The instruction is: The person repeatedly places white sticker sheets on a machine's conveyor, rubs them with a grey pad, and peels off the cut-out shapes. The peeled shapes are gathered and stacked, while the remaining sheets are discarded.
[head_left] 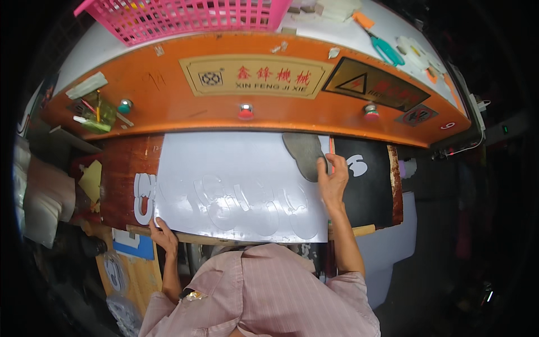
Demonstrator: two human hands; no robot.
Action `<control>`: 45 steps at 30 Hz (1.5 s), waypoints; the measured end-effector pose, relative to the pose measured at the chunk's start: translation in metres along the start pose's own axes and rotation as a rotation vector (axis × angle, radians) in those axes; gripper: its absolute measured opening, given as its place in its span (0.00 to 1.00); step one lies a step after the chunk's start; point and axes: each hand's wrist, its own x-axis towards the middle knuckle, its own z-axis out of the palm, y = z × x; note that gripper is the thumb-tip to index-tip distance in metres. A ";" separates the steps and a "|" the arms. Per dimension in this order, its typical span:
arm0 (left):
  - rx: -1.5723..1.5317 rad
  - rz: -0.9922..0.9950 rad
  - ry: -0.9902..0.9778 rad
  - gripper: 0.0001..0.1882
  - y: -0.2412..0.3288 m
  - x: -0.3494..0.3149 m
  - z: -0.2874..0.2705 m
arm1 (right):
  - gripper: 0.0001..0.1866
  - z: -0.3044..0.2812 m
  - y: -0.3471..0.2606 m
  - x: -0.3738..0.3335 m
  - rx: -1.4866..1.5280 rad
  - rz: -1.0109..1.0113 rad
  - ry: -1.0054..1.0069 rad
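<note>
Head view: a smooth, glossy white sheet [241, 163] was spread over the reddish-brown desk [120, 174], its curved, sole-like outlines partly lost in glare. On its far right part was laid a matte dark grey sole-shaped piece [301, 153], its right edge partly covered by the right hand [333, 184]; whether those fingers were clamped could not be told. The left hand [164, 236] was placed at the sheet's near left corner, beside white looped cutouts [138, 210]; its grip could not be made out. A pink perforated basket [188, 38] was cut off above.
</note>
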 end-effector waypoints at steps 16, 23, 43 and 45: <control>0.076 0.145 -0.072 0.23 0.097 0.134 0.074 | 0.11 -0.086 -0.005 0.086 0.087 0.093 0.078; 0.140 0.181 0.001 0.28 0.123 0.116 0.065 | 0.23 -0.094 0.032 -0.004 -0.087 0.352 -0.126; -0.111 -0.014 -0.284 0.20 -0.018 0.055 -0.045 | 0.23 -0.075 -0.004 -0.196 -0.165 0.368 -0.142; -0.082 -0.079 -0.296 0.21 -0.019 0.034 -0.070 | 0.20 -0.088 -0.016 -0.205 -0.030 0.519 -0.097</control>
